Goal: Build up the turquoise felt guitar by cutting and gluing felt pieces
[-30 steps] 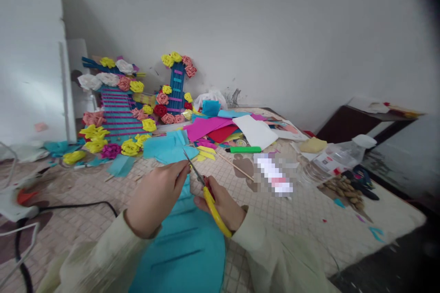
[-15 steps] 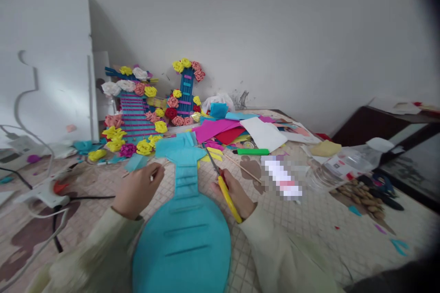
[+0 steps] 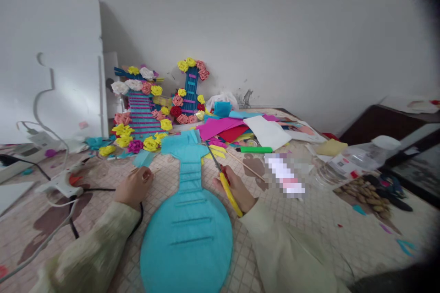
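Observation:
In front of me lies a flat guitar shape covered in turquoise paper, with raised ridges across its body and neck. My left hand rests left of the neck, fingers curled into a pinch; whatever may be in them is too small to make out. Just beyond it is a small turquoise paper piece. To the right of the neck, my right hand is closed around yellow-handled scissors, whose blades point forward and left toward the guitar's head. A thin wooden stick lies beyond that hand.
Two flower-covered paper guitars lean at the back. Coloured paper sheets and a green-cased tool lie ahead. On the right are a plastic bottle and peanuts; a glue gun with cables lies left.
My left hand has drawn away from the guitar's neck, to the left. The right hand keeps hold of the scissors. The whole view has shifted slightly.

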The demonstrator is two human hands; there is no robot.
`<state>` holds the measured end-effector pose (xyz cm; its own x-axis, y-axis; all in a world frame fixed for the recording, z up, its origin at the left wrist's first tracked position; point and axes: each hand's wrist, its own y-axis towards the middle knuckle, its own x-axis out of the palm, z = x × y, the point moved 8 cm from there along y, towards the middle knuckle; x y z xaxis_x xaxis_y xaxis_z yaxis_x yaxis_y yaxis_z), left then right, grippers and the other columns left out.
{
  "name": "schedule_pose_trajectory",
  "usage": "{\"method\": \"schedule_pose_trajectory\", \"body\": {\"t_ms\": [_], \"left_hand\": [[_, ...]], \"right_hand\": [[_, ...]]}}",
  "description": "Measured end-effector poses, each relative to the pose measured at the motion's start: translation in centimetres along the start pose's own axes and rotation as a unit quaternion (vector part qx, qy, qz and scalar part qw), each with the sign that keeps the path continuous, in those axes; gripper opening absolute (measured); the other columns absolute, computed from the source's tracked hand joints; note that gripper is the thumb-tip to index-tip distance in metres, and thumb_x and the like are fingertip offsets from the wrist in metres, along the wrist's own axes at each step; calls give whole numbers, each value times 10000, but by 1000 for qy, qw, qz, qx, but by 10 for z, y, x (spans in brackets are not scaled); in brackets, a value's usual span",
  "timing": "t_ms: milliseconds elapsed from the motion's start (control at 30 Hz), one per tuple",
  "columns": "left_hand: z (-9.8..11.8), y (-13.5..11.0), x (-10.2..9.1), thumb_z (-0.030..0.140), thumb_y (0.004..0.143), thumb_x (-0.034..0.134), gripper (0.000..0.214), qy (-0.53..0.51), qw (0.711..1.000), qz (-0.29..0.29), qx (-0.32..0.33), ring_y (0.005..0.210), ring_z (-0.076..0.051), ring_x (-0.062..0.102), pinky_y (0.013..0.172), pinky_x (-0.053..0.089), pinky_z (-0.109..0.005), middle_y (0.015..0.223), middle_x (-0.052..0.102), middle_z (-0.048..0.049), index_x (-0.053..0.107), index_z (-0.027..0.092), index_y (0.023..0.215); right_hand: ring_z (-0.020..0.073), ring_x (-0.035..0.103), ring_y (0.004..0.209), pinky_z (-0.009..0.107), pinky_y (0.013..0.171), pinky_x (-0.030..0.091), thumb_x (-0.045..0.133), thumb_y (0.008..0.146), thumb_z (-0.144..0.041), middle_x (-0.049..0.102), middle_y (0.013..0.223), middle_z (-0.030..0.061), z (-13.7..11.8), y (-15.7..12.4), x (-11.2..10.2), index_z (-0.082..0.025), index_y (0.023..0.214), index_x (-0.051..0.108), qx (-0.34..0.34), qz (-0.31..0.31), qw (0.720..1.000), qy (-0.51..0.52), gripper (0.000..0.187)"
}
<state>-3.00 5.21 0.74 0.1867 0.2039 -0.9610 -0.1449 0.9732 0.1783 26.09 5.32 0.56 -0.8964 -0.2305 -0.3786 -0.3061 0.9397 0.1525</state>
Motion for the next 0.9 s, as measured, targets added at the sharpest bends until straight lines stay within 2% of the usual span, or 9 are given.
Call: {"method": "schedule_pose_trajectory", "body": {"t_ms": [133, 333, 500, 567, 667, 800, 900], "left_hand": [[1, 0, 4, 343, 817, 379, 232, 9, 1000, 10, 6, 782, -208, 609, 653, 423, -292, 849, 640, -63, 558, 195, 809], [2, -1, 5, 355, 817, 385, 223, 15, 999, 28, 12, 753, -212, 612, 593, 403, -286, 833, 640, -54, 552, 208, 799], [13, -2, -8, 326, 800, 404, 199, -5, 998, 52, 31, 694, -188, 601, 586, 405, -270, 759, 635, -46, 549, 199, 750], [27, -3, -22, 338, 802, 406, 207, -22, 996, 66, 50, 644, -173, 583, 574, 402, -267, 744, 630, -38, 550, 196, 760], [62, -4, -55, 383, 815, 418, 221, -53, 989, 103, 89, 627, -152, 565, 582, 402, -257, 742, 615, -17, 547, 204, 802], [117, -10, -106, 378, 803, 489, 180, -132, 957, 201, 163, 574, -127, 532, 546, 387, -241, 681, 580, 13, 546, 212, 763], [146, -11, -122, 353, 800, 518, 155, -173, 939, 229, 187, 517, -112, 498, 505, 373, -233, 635, 555, 26, 550, 211, 748]], "right_hand": [[156, 519, 617, 264, 571, 399, 545, 789, -389, 496, 672, -33, 0, 0, 0, -222, 820, 369, -3, -1, 1000, -1, 244], [156, 512, 607, 258, 555, 383, 548, 781, -389, 484, 667, -34, -2, -1, 0, -221, 817, 367, -5, 1, 1000, -13, 249], [149, 493, 600, 251, 545, 356, 539, 785, -403, 480, 652, -37, -9, -3, 1, -216, 791, 357, -10, -3, 999, -34, 261], [147, 482, 597, 248, 538, 344, 541, 781, -414, 473, 649, -36, -10, -3, 1, -213, 782, 361, -4, 1, 999, -39, 270], [137, 469, 581, 241, 526, 333, 543, 780, -422, 459, 646, -40, -11, -5, 5, -213, 790, 361, 4, -3, 1000, -23, 277], [128, 445, 572, 238, 521, 313, 568, 764, -414, 446, 646, -39, -16, -6, 10, -214, 775, 350, 1, -9, 1000, -16, 296], [124, 424, 576, 238, 526, 306, 568, 768, -392, 437, 651, -37, -18, -7, 13, -213, 770, 342, -2, -13, 1000, -12, 289]]}}
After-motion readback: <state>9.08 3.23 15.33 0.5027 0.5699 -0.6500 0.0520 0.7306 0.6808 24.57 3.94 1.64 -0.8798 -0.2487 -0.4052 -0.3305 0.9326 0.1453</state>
